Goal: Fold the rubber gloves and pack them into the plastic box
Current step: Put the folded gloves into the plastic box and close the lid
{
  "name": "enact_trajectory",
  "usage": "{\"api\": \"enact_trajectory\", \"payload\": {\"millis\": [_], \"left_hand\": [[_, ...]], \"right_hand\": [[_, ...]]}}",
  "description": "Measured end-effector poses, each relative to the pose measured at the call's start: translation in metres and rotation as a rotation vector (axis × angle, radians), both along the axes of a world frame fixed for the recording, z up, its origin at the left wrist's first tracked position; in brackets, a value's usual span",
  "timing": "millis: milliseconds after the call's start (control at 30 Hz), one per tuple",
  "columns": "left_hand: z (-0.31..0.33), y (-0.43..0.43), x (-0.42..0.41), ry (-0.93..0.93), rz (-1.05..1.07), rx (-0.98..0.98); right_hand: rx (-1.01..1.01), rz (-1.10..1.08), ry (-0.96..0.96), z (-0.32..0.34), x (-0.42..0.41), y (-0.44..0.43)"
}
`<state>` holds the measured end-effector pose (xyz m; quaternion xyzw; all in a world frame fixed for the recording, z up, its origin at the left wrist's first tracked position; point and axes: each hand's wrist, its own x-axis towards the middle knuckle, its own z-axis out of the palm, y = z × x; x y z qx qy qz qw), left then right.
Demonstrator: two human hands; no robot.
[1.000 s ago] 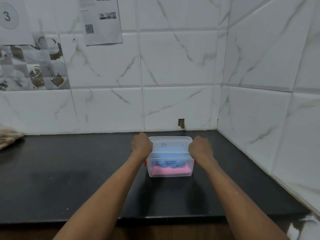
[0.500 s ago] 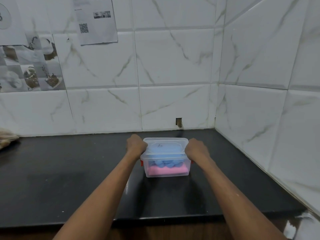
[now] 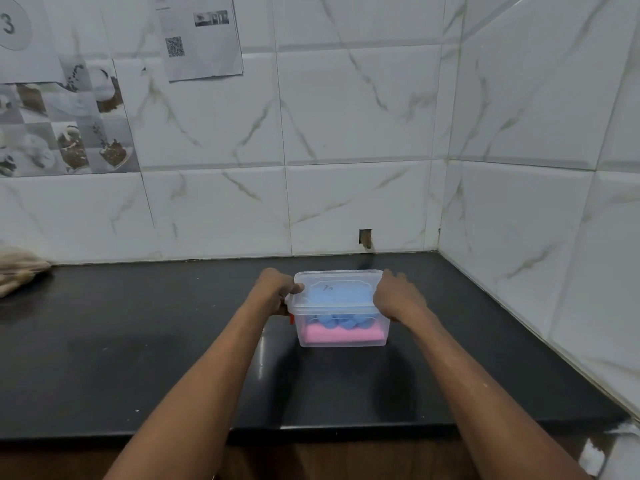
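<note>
2 hands are on the lidded plastic box (image 3: 343, 341), which sits on the black tabletop (image 3: 138, 341) near the white-tiled corner (image 3: 446, 133), blue gloves (image 3: 337, 296) over pink gloves (image 3: 343, 334) inside. Left hand (image 3: 277, 289) fingers grip its left rim. Right hand (image 3: 398, 299) is at the right rim, blurred, grip unclear. Cloth (image 3: 17, 268) lies far left.

This is a home kitchen corner: a black polished stone countertop (image 3: 138, 358) runs into two walls of glossy white marble-veined tiles (image 3: 346, 116), with a brown wooden cabinet front (image 3: 346, 459) below its edge. A patch of decorative grey tiles picturing cups and desserts (image 3: 69, 133) sits on the left. A printed paper sheet with a QR code (image 3: 201, 36) hangs on the wall.
</note>
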<state>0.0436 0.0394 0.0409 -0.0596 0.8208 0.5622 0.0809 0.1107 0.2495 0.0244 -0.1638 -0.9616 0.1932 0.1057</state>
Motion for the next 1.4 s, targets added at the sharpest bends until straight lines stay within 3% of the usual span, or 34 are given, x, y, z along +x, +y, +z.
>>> {"api": "enact_trajectory", "payload": {"millis": [67,167,200,400,500,633,767,833,933,1033,1133,1200,1267,1333,1400], "left_hand": [[0.0,0.005,0.003,0.094,-0.114,-0.181],[-0.008,0.02,-0.001,0.365,-0.326,-0.731],[-0.011,0.024,-0.002,0.415,-0.376,-0.829],[-0.01,0.023,-0.012,0.556,-0.429,-0.817],[-0.012,0.023,-0.014,0.518,-0.458,-0.83],[-0.009,0.027,-0.014,0.516,-0.413,-0.953],[-0.01,0.039,-0.006,0.564,-0.694,-0.991],[-0.008,0.042,-0.002,0.483,-0.797,-0.983],[-0.004,0.049,0.0,0.428,-0.782,-0.997],[-0.004,0.052,0.001,0.46,-0.752,-0.999],[-0.005,0.053,0.0,0.485,-0.731,-1.005],[-0.005,0.053,0.0,0.487,-0.724,-1.004],[-0.005,0.054,-0.001,0.487,-0.72,-1.005],[-0.006,0.054,0.0,0.48,-0.715,-1.001],[-0.007,0.054,0.0,0.484,-0.706,-0.997]], "right_hand": [[0.011,0.111,0.017,-0.002,-0.003,0.0],[0.084,0.167,-0.007,-0.002,-0.005,0.002],[0.082,0.165,-0.013,0.001,-0.005,0.004],[0.158,0.155,0.058,0.01,-0.013,0.006],[0.221,0.211,-0.017,0.004,-0.018,0.004],[0.097,0.259,-0.096,0.009,-0.023,0.008],[0.002,0.233,-0.052,0.002,-0.023,0.006],[-0.187,0.117,0.094,-0.004,-0.021,0.007],[-0.706,-0.208,0.304,-0.012,-0.01,0.004],[-1.17,-0.296,0.235,-0.015,0.001,0.002],[-1.339,-0.253,0.177,-0.022,0.008,0.008],[-1.245,-0.279,0.265,-0.022,0.006,0.01],[-0.881,-0.318,0.338,-0.021,0.0,0.011],[-0.596,-0.297,0.295,-0.014,-0.001,0.006],[-0.497,-0.262,0.251,-0.013,-0.006,0.002]]}}
